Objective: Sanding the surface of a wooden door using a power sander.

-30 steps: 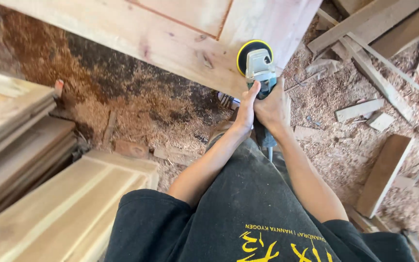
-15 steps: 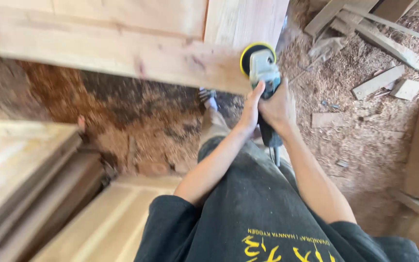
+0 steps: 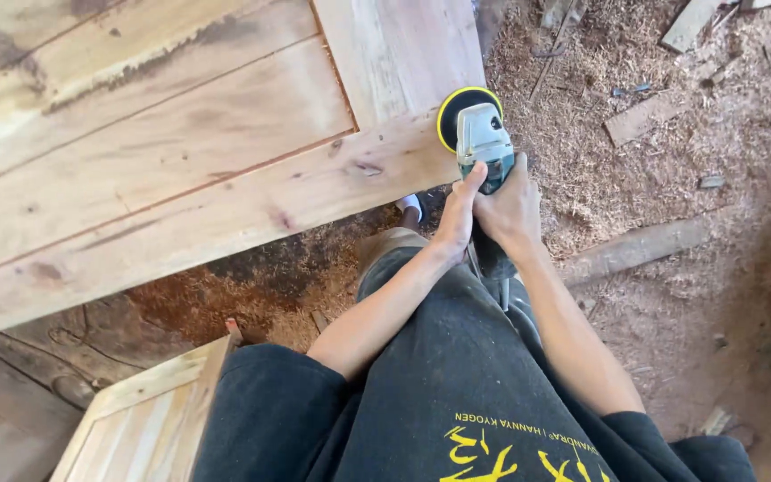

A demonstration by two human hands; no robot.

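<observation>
Right now both your hands are closed around the body of the power sander (image 3: 484, 143), one over the other. Your left hand (image 3: 457, 210) wraps the handle from the left side with the thumb pointing up along the housing, and your right hand (image 3: 512, 210) grips it from the right, the fingers tight around the dark rear part. The grey head of the sander carries a round black pad with a yellow rim (image 3: 457, 112), and this pad lies flat on the wooden door panel (image 3: 180, 161), at the panel's corner that is nearest to you, just where the lower rail meets the upright stile. The cable end of the tool hangs down behind your wrists, toward your legs.

About the progress, I can only judge from the surface. The panel looks pale and quite even along the lower rail and on the stile near the pad, so this corner seems to be mostly smoothed. Farther to the left, and at the far edge of the panel, some dark stains and rougher patches are visible, so I think that part is not yet worked. The grooves around the inner field show a reddish line; I cannot tell if they are finished.

Under the panel the floor (image 3: 671, 295) is covered with sawdust and offcuts, and another panel (image 3: 149, 415) lies near your left knee.
</observation>
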